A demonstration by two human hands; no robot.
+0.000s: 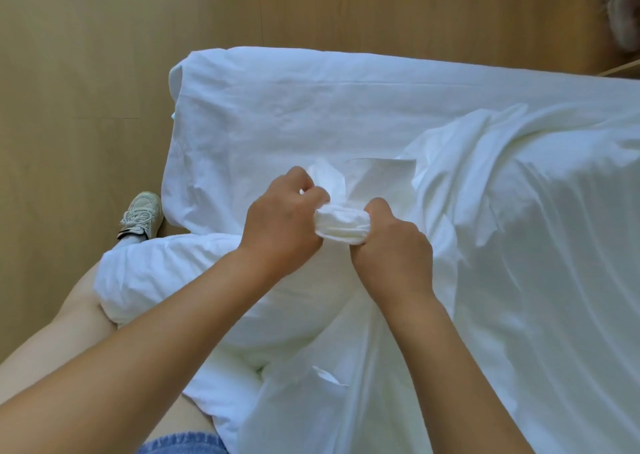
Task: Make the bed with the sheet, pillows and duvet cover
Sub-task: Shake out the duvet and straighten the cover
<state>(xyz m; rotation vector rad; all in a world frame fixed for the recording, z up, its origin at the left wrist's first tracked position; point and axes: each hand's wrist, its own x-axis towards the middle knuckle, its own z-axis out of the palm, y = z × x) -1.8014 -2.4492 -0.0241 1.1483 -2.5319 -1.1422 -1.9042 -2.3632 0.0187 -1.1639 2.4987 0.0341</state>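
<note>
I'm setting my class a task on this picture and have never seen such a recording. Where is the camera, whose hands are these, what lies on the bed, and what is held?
No machine here: one camera worn on a person's head looks down at their own bare hands. The left hand and right hand each have a tight grip on one bunch of white cloth. Under them lies a white sheet, with loose rumpled cloth to the right and a puffy bundle beside the person's leg. Wooden floor and a shoe show on the left.
</note>
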